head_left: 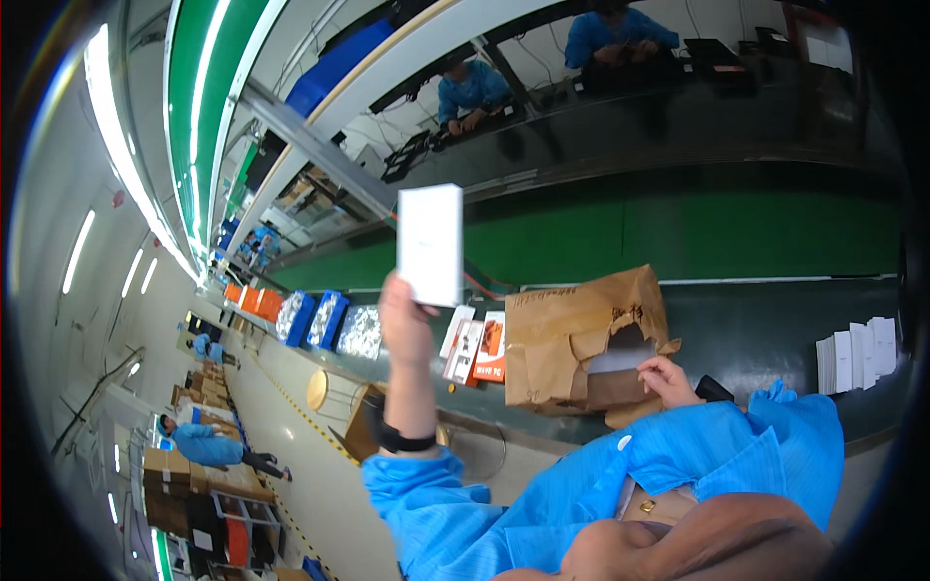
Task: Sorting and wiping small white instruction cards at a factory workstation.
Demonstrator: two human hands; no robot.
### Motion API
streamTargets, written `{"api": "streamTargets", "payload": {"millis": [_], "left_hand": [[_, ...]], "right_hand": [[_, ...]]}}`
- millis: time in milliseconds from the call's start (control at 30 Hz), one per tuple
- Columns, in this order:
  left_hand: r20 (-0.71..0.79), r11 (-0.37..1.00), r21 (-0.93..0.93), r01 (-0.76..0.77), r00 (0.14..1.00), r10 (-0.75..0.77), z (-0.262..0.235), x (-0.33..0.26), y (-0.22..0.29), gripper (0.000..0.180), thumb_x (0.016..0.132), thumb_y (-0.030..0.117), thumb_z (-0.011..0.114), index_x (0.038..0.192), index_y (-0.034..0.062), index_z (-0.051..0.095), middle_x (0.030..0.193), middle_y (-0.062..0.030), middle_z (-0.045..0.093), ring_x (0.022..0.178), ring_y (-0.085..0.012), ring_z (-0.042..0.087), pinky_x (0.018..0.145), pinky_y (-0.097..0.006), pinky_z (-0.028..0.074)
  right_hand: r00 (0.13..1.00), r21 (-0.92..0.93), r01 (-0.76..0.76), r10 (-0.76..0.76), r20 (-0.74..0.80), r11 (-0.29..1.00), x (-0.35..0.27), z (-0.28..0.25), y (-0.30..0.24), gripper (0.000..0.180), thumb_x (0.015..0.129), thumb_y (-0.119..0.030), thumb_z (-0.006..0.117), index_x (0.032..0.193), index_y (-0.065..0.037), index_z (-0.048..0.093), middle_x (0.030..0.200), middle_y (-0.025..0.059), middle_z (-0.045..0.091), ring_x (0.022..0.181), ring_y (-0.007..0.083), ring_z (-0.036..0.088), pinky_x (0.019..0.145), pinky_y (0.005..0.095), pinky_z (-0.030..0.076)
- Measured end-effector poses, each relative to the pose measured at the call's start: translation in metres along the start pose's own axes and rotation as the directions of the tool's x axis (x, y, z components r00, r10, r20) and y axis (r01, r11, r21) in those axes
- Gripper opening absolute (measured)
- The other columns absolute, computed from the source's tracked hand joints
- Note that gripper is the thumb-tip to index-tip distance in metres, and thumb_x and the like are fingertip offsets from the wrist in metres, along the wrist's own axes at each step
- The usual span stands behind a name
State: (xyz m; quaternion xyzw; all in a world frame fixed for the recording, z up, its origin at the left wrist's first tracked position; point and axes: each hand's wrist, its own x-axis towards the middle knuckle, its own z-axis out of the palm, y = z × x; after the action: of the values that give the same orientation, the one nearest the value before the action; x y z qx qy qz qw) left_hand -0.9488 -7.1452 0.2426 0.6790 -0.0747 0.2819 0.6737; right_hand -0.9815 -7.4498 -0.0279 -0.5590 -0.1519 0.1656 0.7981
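Blue sleeves (421, 499) cover the wearer's arms, and a black band (405, 441) circles the left wrist. The left hand (405, 315) is raised, its fingers closed around the lower end of a slim white box (430, 247), which stands nearly upright above them. The right hand (670, 382) is lower, at the torn opening of a brown paper package (557, 334); its fingers are curled close together at the ragged edge, but whether they pinch the paper cannot be told.

Through the hole, something pale (622, 360) shows, partly screened by the torn paper. The package sits on the dark worktop (756, 324), to the right of and below the white box, between the two hands. Just left of it lie orange-and-white boxes (490, 347); farther left are blue bins (327, 320) of clear-wrapped items. Well to the right, white boxes (854, 356) stand in a row.

Beyond the worktop runs a green strip (572, 237). Across from it, two co-workers in blue (620, 39) sit at a dark surface. Far left, another person in blue (206, 443) is near stacked cartons (167, 467).
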Motion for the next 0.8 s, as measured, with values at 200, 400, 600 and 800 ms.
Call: {"api": "streamTargets", "payload": {"millis": [200, 400, 600, 800], "left_hand": [[-0.080, 0.963, -0.197, -0.184, 0.982, 0.171, -0.006, 0.183, 0.044, 0.022, 0.083, 0.016, 0.040, 0.094, 0.0008, 0.051, 0.064, 0.0025, 0.045, 0.050, -0.0053, 0.037, 0.053, -0.020, 0.038], [-0.148, 0.961, -0.216, -0.171, 0.979, 0.141, -0.018, 0.312, 0.072, 0.015, 0.082, 0.012, 0.039, 0.080, 0.0037, 0.052, 0.059, 0.0005, 0.045, 0.048, -0.0078, 0.041, 0.055, -0.024, 0.041], [-0.125, 0.963, -0.269, -0.009, 0.992, -0.025, -0.036, 0.395, 0.039, 0.025, 0.087, 0.026, 0.044, 0.080, 0.0029, 0.049, 0.064, -0.0034, 0.052, 0.050, -0.0097, 0.044, 0.063, -0.029, 0.041], [-0.162, 0.993, -0.114, -0.044, 0.987, 0.026, -0.044, 0.428, 0.019, 0.031, 0.081, 0.033, 0.056, 0.076, 0.0024, 0.054, 0.068, -0.0081, 0.058, 0.055, -0.0151, 0.050, 0.053, -0.027, 0.043]], "right_hand": [[0.994, -0.049, 0.006, -0.011, -0.106, 0.999, 0.002, -0.018, 0.020, 0.017, 0.084, -0.008, 0.050, 0.100, -0.002, 0.050, 0.080, 0.0018, 0.053, 0.068, 0.0060, 0.050, 0.061, 0.0194, 0.041], [0.958, -0.095, 0.020, -0.047, -0.283, 0.995, 0.004, -0.004, 0.025, 0.017, 0.082, -0.006, 0.051, 0.098, -0.001, 0.051, 0.079, 0.0032, 0.055, 0.066, 0.0066, 0.051, 0.059, 0.0195, 0.042], [0.848, -0.079, 0.065, -0.096, -0.522, 0.995, -0.007, 0.022, 0.025, 0.015, 0.081, -0.005, 0.052, 0.095, -0.002, 0.052, 0.077, 0.0018, 0.055, 0.064, 0.0054, 0.049, 0.057, 0.0193, 0.040], [0.772, -0.197, 0.050, -0.163, -0.615, 0.979, -0.029, 0.046, 0.014, 0.019, 0.082, -0.010, 0.052, 0.100, -0.004, 0.051, 0.081, 0.0020, 0.055, 0.069, 0.0070, 0.052, 0.058, 0.0208, 0.042]]}}
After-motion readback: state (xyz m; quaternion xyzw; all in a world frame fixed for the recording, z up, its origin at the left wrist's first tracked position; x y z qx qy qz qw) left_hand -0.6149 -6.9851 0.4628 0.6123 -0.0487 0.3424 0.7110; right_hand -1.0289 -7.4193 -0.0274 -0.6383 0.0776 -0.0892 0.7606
